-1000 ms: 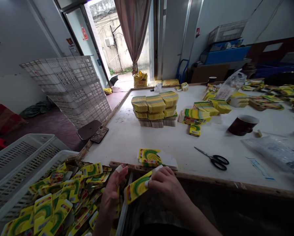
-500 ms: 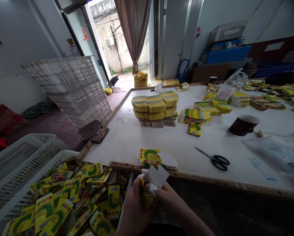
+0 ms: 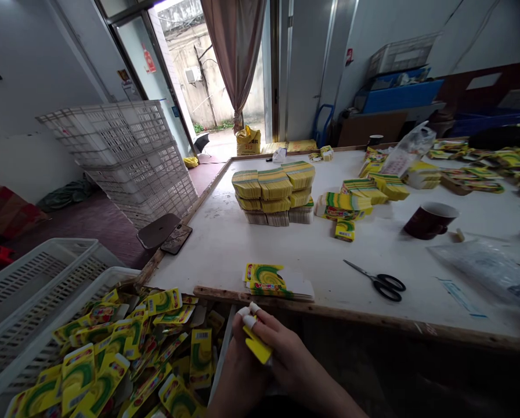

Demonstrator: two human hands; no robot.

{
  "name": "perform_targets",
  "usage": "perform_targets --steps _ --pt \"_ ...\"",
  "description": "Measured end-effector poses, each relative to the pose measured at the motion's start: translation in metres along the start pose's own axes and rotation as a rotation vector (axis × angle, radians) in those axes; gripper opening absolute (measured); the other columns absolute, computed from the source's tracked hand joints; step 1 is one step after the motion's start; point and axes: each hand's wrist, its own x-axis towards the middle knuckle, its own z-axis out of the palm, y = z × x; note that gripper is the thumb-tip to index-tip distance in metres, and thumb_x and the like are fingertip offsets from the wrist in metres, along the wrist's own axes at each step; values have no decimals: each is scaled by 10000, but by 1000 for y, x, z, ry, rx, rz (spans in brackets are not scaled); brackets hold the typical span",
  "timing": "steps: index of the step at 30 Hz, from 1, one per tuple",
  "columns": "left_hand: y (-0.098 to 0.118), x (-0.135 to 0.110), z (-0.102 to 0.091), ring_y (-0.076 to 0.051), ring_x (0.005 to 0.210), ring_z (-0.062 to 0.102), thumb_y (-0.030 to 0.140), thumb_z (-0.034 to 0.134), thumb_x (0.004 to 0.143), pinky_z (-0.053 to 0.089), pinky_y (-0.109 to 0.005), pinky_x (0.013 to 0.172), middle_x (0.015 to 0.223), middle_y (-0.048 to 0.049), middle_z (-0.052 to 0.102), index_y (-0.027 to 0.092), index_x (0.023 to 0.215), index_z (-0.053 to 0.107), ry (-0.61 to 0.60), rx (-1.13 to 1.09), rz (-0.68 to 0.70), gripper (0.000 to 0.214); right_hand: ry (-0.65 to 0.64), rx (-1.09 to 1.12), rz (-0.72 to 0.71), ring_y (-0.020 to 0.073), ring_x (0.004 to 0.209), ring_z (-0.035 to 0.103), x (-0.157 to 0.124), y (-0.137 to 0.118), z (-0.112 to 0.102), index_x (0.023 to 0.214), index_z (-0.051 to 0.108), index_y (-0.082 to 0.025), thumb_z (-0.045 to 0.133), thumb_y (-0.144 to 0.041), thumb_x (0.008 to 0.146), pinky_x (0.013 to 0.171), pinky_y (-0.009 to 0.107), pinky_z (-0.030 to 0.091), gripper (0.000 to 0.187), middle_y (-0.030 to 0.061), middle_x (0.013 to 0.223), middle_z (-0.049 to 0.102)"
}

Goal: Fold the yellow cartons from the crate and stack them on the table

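Both hands are coming together low in front of the person, just below the near edge of the tabletop (image 3: 216, 255), with the forearms angling in from the bottom of the view. The left hand (image 3: 241, 357) is curling around a small yellow carton (image 3: 259, 346) from the left, and the right hand (image 3: 282, 342) is closing over it from the right, its fingers bending inward. White coverings (image 3: 249, 321) are wrapping some of the fingertips. The two are clamping the carton between them, so that the fingers are hiding most of it and only a yellow part is showing.

Just beyond the hands, a short pile of flat cartons (image 3: 266, 280) is lying along the wooden edge. Black-handled scissors (image 3: 388, 285) are resting to the right, with a dark mug (image 3: 429, 220) standing farther back. Stacked yellow bundles (image 3: 275, 188) are rising mid-table, and a phone (image 3: 176, 238) is lying at the left edge. Beside the left hand, a white crate (image 3: 125, 273) is brimming with yellow cartons. White crates (image 3: 133, 157) are towering on the floor beyond, and a brown curtain (image 3: 238, 58) is hanging in the bright doorway.
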Motion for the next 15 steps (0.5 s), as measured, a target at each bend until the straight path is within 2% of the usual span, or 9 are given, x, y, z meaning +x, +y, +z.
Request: perform_targets --steps 2,3,4,6,8,10,11,13,15 --pt "-1 0 4 -332 1096 554 87 785 517 413 -418 946 1194 -162 583 207 1176 560 166 -33 40 707 54 -57 -25 227 1335 409 0 7 0 1334 512 -299 462 -157 902 1077 369 364 457 70 1452 439" --pt "-1 0 5 -340 1128 526 80 782 508 383 -434 982 1207 -163 570 201 1155 582 199 -29 45 688 113 -79 -14 231 1332 414 0 13 0 1325 525 -290 458 -154 902 1073 371 370 449 80 1443 450" --pt "1 1 3 -341 1130 520 81 774 518 370 -447 993 1196 -158 574 197 1143 595 188 -7 33 661 175 -102 3 240 1337 405 0 19 -1 1326 527 -275 463 -156 897 1077 385 364 449 94 1441 452" --pt "4 4 -5 -327 1059 562 113 755 568 411 -445 943 1118 -136 618 199 1122 604 62 85 -17 581 235 -156 16 257 1371 340 -1 29 -2 1367 477 -245 472 -162 890 1097 422 323 485 119 1478 391" --pt "7 8 -17 -299 947 612 176 742 627 468 -407 844 1034 -108 658 213 1111 598 -66 199 -49 507 155 -204 10 264 1402 264 -2 31 -5 1424 382 -230 486 -177 887 1102 426 305 549 130 1533 271" --pt "8 11 -28 -286 918 627 242 745 648 486 -378 805 1018 -95 669 220 1112 587 -117 300 -29 490 12 -253 33 285 1391 287 -2 24 -9 1411 402 -221 530 -212 876 1075 403 352 551 148 1549 215" --pt "8 12 -33 -285 923 629 266 751 648 489 -370 805 1020 -93 671 220 1105 588 -137 340 -17 487 -48 -277 61 300 1366 342 -2 19 -12 1366 469 -210 550 -226 868 1046 392 390 504 165 1536 244" --pt "10 14 -40 -280 929 633 271 751 647 493 -355 810 1019 -89 674 221 1083 596 -202 382 -15 466 -128 -312 112 306 1281 470 0 8 -20 1193 622 -200 567 -235 858 977 371 453 341 178 1444 410" --pt "13 15 -43 -267 894 642 246 739 652 503 -334 784 987 -77 679 230 1060 606 -284 377 -31 429 -179 -310 129 282 1202 546 3 0 -31 1042 688 -221 583 -219 841 929 350 478 227 137 1285 564"
